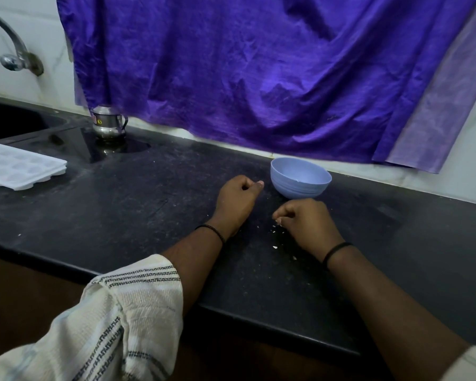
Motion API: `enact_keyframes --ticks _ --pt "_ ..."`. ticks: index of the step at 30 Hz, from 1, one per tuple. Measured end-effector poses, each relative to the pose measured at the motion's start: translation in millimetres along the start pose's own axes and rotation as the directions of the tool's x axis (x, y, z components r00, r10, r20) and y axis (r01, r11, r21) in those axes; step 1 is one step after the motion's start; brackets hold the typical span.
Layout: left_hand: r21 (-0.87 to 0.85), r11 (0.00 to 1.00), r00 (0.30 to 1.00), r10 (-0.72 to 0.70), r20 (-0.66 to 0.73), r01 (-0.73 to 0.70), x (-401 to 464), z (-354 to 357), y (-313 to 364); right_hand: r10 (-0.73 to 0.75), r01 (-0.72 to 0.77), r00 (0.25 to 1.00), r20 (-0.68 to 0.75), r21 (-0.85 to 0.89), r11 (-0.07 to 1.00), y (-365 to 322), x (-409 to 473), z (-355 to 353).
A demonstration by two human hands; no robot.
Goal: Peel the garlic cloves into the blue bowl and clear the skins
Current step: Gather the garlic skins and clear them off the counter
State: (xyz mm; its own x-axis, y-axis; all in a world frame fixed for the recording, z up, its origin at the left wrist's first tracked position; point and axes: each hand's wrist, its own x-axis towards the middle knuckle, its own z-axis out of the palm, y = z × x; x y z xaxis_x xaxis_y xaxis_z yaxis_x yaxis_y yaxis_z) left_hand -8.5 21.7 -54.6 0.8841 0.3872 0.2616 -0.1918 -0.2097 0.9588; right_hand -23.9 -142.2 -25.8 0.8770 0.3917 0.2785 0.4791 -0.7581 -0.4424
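Note:
The pale blue bowl (300, 185) stands on the black counter near the back wall. No clove shows in the part of its inside that I can see. My left hand (238, 200) rests on the counter just left of the bowl, curled into a fist with the thumb on top; nothing shows inside it. My right hand (307, 224) lies in front of the bowl with fingers curled down, and its fingertips pinch small white garlic skin bits (278, 221). More skin flakes (274, 246) lie scattered on the counter beside that hand.
A steel pot (108, 123) stands at the back left beside a dark sink (14, 122) with a tap (14, 55). A white ice tray (19, 166) lies at the left. A purple cloth (258, 78) hangs over the wall. The counter's front edge (258, 323) crosses under my forearms.

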Motion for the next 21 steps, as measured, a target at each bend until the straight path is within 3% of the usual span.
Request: enact_keyframes --ticks 4,8,15,21 --pt "-0.004 1.0 1.0 0.007 -0.022 -0.007 1.6 0.9 -0.6 -0.165 0.202 0.974 0.153 -0.275 0.94 -4.8 3.5 6.7" --pt "-0.001 1.0 1.0 0.004 -0.017 -0.004 1.3 1.0 -1.1 -0.217 0.291 0.946 0.24 -0.34 0.894 -8.7 -9.2 1.9" --pt "0.007 1.0 1.0 0.001 -0.01 0.0 0.3 -0.6 0.7 -0.207 0.318 0.914 0.348 -0.299 0.9 -12.4 -36.8 -4.2" --pt "0.003 1.0 1.0 0.0 0.004 0.0 -0.7 -1.2 1.0 -0.243 0.283 0.948 0.206 -0.198 0.938 -11.8 -51.0 2.7"
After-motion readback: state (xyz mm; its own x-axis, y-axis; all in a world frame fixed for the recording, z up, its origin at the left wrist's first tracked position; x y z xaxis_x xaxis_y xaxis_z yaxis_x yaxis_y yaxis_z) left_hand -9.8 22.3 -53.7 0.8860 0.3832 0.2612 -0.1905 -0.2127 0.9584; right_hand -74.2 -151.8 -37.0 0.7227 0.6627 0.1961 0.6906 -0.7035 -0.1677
